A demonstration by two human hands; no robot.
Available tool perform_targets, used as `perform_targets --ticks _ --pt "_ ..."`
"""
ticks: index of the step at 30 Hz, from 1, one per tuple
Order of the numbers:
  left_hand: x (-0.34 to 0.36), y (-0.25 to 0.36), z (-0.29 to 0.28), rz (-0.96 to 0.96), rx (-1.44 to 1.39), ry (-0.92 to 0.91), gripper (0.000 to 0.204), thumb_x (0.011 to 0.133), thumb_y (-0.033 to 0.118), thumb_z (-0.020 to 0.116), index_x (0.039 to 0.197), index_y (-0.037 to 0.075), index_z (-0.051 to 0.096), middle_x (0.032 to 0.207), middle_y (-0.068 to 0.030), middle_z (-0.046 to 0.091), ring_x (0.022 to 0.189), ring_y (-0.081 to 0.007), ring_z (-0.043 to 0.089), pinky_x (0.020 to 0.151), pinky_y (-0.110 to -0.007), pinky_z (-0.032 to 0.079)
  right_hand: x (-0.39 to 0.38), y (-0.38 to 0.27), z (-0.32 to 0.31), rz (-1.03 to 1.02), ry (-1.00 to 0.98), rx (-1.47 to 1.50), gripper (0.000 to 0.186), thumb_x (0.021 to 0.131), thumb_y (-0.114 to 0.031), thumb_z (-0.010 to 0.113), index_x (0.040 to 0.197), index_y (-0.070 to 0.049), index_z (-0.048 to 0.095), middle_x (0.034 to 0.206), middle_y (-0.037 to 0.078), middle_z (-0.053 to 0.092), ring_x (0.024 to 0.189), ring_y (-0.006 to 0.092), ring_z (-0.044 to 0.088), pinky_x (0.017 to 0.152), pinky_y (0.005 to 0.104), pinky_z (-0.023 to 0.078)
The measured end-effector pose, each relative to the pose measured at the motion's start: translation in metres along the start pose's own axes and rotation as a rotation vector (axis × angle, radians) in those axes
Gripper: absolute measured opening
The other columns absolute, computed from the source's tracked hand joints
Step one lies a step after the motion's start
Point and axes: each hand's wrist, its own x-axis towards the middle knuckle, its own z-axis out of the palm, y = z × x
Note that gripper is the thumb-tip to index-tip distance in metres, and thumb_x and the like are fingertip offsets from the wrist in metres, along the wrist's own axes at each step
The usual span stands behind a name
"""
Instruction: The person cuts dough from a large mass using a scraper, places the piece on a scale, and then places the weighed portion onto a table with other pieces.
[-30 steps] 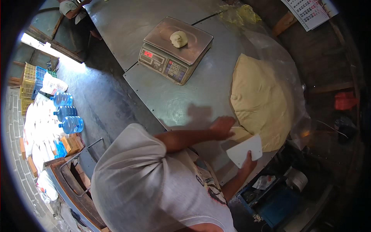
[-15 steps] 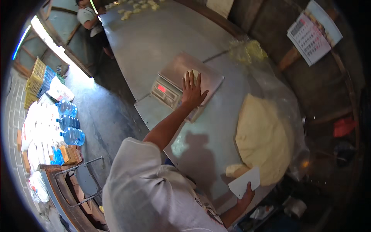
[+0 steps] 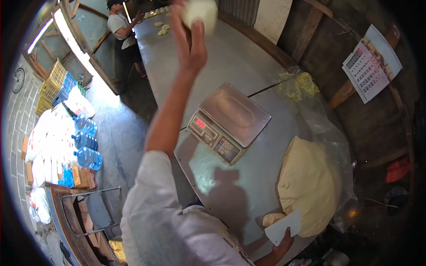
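Observation:
Raised high over the table's far part, my left hand [image 3: 191,51] holds a pale round piece of dough [image 3: 202,12], blurred and cut by the upper edge. Below it stands a digital scale [image 3: 235,111], its metal pan bare and its red display lit. Low on the right, my right hand [image 3: 284,244] grips a white dough scraper [image 3: 280,227] by its edge. The scraper's blade rests against the near end of a large dough mass [image 3: 308,186]. Beside it lies a small lump of dough [image 3: 271,219].
Clear plastic sheeting [image 3: 330,133] lies along the dough's right side. Several dough pieces [image 3: 163,29] lie at the table's far end, where a co-worker [image 3: 120,26] stands. Blue water bottles [image 3: 88,158], sacks and crates [image 3: 52,86] line the left floor.
My left hand has lifted the dough piece off the scale pan and carried it up and away. The right hand still holds the scraper by the dough mass. The view has shifted.

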Motion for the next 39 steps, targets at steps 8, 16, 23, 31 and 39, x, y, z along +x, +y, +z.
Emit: perform_targets --ticks 8,16,23,31,39 --pt "0.209 -0.114 -0.133 -0.003 1.694 -0.681 0.041 0.090 0.039 0.057 0.112 0.006 0.068 0.106 -0.0187 0.068 0.103 -0.0356 0.062 0.094 -0.051 0.044 0.013 -0.007 0.028 -0.033 -0.157 -0.021 0.059 0.091 -0.021 0.062 0.140 0.003 0.039 0.127 0.018 0.054 0.111 0.0317 0.056 0.091 0.0431 0.048" --pt "-0.340 0.029 -0.052 -0.233 0.150 -1.533 0.032 0.076 0.015 0.072 0.105 0.002 0.067 0.104 -0.0148 0.067 0.098 -0.0322 0.064 0.089 -0.042 0.049 0.010 -0.005 -0.035 0.087 -0.095 0.148 0.056 0.094 -0.023 0.061 0.141 -0.001 0.039 0.129 0.016 0.054 0.113 0.0308 0.057 0.094 0.0428 0.048" --pt "-0.563 0.298 -0.007 -0.487 0.084 -1.481 0.108 0.065 0.048 0.082 0.147 0.005 0.028 0.146 -0.0261 0.032 0.135 -0.0441 0.030 0.111 -0.056 0.026 0.021 -0.036 -0.167 0.033 0.108 0.200 0.053 0.087 -0.009 0.069 0.134 0.002 0.047 0.125 0.015 0.057 0.111 0.0289 0.057 0.093 0.0438 0.048" --pt "-0.589 0.348 0.069 -0.608 0.354 -1.392 0.078 0.061 0.028 0.085 0.128 0.011 0.049 0.129 -0.0145 0.056 0.115 -0.0356 0.055 0.093 -0.044 0.049 0.080 -0.120 -0.175 -0.402 -0.238 -0.690 0.035 0.083 -0.009 0.073 0.114 0.006 0.062 0.104 0.010 0.069 0.094 0.0155 0.065 0.082 0.0298 0.050" --pt "-0.572 0.357 0.039 -1.168 0.305 -1.697 0.075 0.061 0.035 0.084 0.125 0.007 0.056 0.108 -0.0185 0.066 0.099 -0.0355 0.065 0.085 -0.043 0.052 0.122 -0.124 -0.076 -1.085 -0.769 -1.426 0.014 0.081 -0.014 0.062 0.089 -0.003 0.065 0.075 0.017 0.065 0.071 0.0376 0.066 0.065 0.0432 0.054"
